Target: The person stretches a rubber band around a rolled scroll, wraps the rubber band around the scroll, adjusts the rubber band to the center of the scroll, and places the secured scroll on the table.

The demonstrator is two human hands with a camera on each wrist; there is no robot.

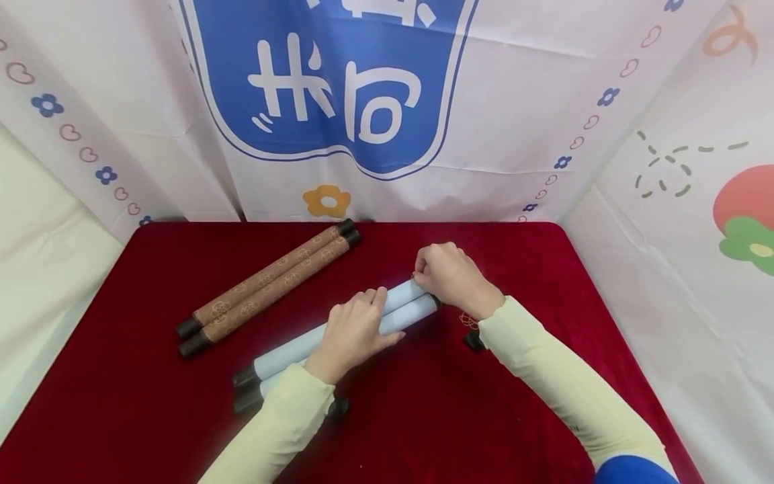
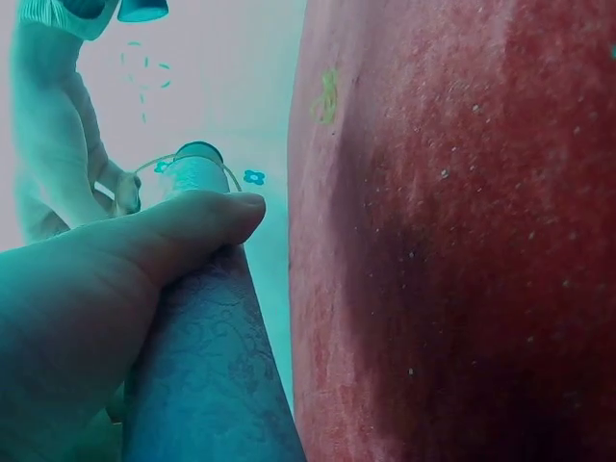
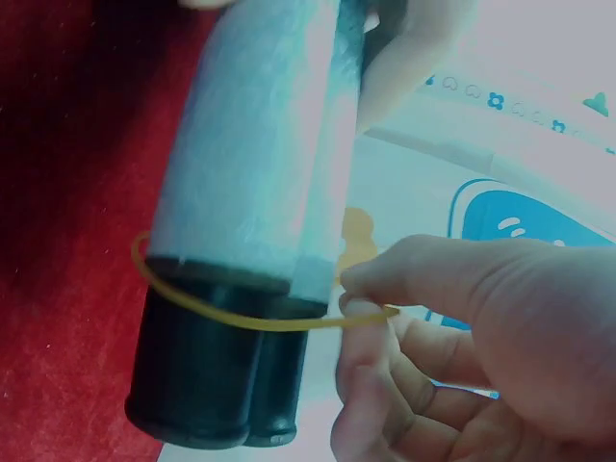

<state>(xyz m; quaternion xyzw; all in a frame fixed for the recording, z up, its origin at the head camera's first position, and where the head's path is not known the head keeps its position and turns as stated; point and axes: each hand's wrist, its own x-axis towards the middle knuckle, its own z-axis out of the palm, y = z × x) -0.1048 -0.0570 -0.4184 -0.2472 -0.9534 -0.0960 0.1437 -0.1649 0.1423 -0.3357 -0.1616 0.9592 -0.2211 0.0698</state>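
Note:
Two light-blue patterned scrolls (image 1: 290, 347) with black end knobs lie side by side, slanting across the middle of the table. My left hand (image 1: 351, 333) grips them around the middle, its thumb along the near scroll (image 2: 217, 356) in the left wrist view. At their far right end, my right hand (image 1: 450, 275) pinches a yellow rubber band (image 3: 260, 323) between thumb and finger. The band is stretched in front of both black knobs (image 3: 197, 361), near where they meet the blue paper; its back side is hidden.
Two brown patterned scrolls (image 1: 266, 282) with black ends lie together at the back left of the red-covered table (image 1: 435, 417). Several loose rubber bands (image 1: 468, 320) and a small black object (image 1: 474, 340) are under the right forearm. Another dark object (image 1: 340, 407) is beside the left wrist.

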